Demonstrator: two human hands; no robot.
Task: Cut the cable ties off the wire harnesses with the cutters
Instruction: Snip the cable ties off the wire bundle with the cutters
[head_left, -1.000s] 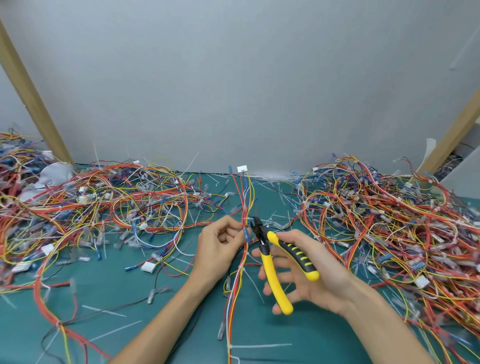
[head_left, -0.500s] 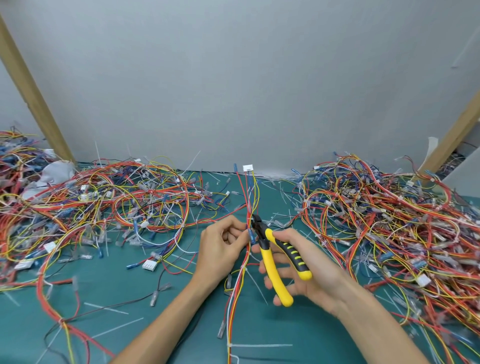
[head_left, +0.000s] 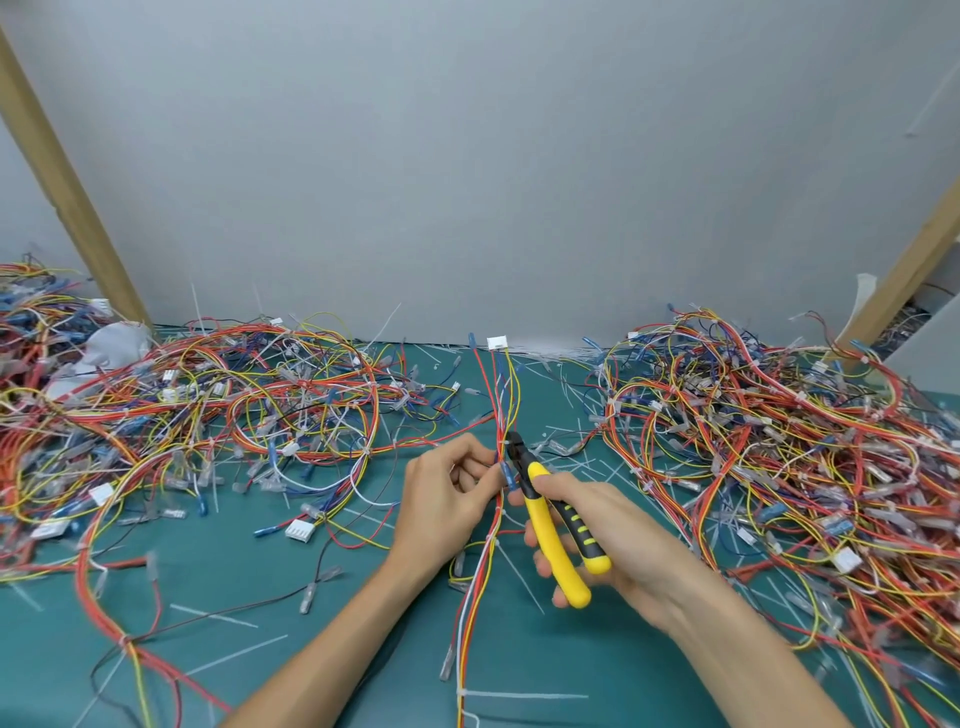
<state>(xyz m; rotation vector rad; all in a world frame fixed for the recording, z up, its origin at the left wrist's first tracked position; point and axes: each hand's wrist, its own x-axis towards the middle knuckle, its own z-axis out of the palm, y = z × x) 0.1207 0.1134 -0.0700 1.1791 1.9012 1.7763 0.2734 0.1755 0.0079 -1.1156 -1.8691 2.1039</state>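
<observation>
At frame centre the left hand (head_left: 447, 499) curls its fingers and pinches a thin wire harness (head_left: 503, 421) of red, yellow, white and blue strands. The harness runs up the matte teal mat (head_left: 311, 649) to a boxy white connector (head_left: 497, 342). The right hand (head_left: 618, 540) wraps round the glossy yellow, black-ribbed handles of the cutters (head_left: 550, 540), whose short black head touches the harness just above the left fingertips. A white cable tie (head_left: 519, 695) sits at the harness near the bottom edge, its stiff tail pointing right. Tangled harness heaps lie at left (head_left: 234, 415) and right (head_left: 779, 441).
</observation>
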